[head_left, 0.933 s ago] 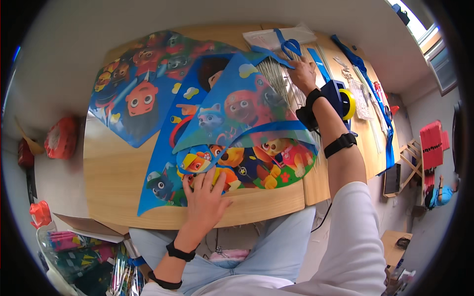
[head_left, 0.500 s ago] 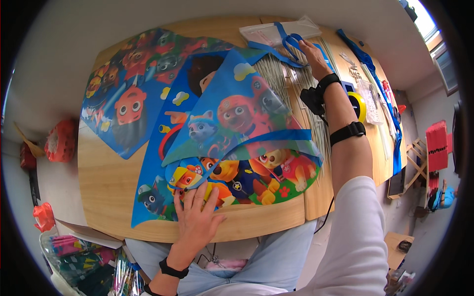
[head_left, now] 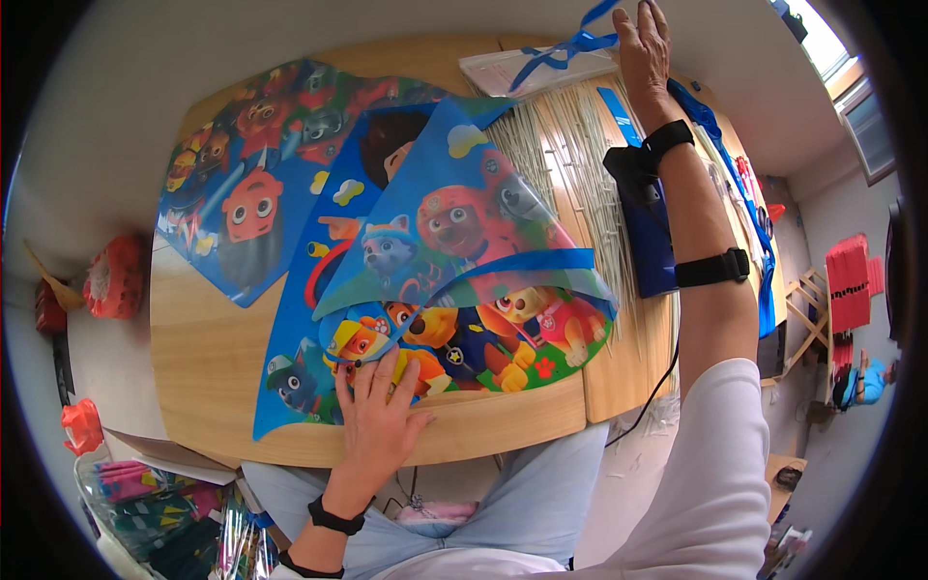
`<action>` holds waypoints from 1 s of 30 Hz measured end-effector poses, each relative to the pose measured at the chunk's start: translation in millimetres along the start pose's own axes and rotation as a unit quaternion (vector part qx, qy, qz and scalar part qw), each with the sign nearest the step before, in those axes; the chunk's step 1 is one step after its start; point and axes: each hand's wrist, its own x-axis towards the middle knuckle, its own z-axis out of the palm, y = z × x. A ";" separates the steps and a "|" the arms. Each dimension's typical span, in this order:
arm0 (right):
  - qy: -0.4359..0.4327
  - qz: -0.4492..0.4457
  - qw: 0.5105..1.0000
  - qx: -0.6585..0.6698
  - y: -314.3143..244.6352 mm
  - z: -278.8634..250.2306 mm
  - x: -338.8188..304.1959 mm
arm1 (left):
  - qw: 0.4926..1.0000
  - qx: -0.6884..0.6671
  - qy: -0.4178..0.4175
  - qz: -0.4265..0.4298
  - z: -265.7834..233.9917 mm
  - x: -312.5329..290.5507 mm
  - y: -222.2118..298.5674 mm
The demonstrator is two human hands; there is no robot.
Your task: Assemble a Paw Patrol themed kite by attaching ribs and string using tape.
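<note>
My left hand (head_left: 375,411) lies flat with spread fingers on the near edge of a thin blue sheet (head_left: 459,232) printed with cartoon dogs, shaped like a kite sail. Part of this sheet is folded over, showing its paler back. A flat blue strip (head_left: 541,259) lies across the fold and curves down to my left fingertips. At the far right, my right hand (head_left: 646,48) is raised with its fingers closed on a looped blue ribbon (head_left: 580,42), whose tail hangs over a clear plastic packet (head_left: 493,72).
A second printed sheet (head_left: 256,208) lies on the left of the wooden table (head_left: 193,358). Many thin pale rods (head_left: 580,164) lie right of the sail, beside a dark blue object (head_left: 648,242). Bags of colourful goods (head_left: 164,503) stand at the lower left.
My right hand has moved up and away, lifting the blue ribbon off the rods and packet. My left hand stays on the sheet. The yellow ring on the right is now hidden by my forearm.
</note>
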 end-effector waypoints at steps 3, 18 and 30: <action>-0.002 -0.010 0.995 -0.102 -1.2 -35.4 23.5 | 1.000 -0.010 0.017 0.013 3.9 -1.7 0.4; -0.211 0.216 0.860 0.411 -200.2 -201.1 -42.7 | 0.983 -0.102 0.143 0.061 -12.1 -16.1 8.0; -0.416 0.365 0.589 0.589 -362.5 -268.7 -199.3 | 0.667 -0.740 0.064 0.056 -79.3 -88.7 40.5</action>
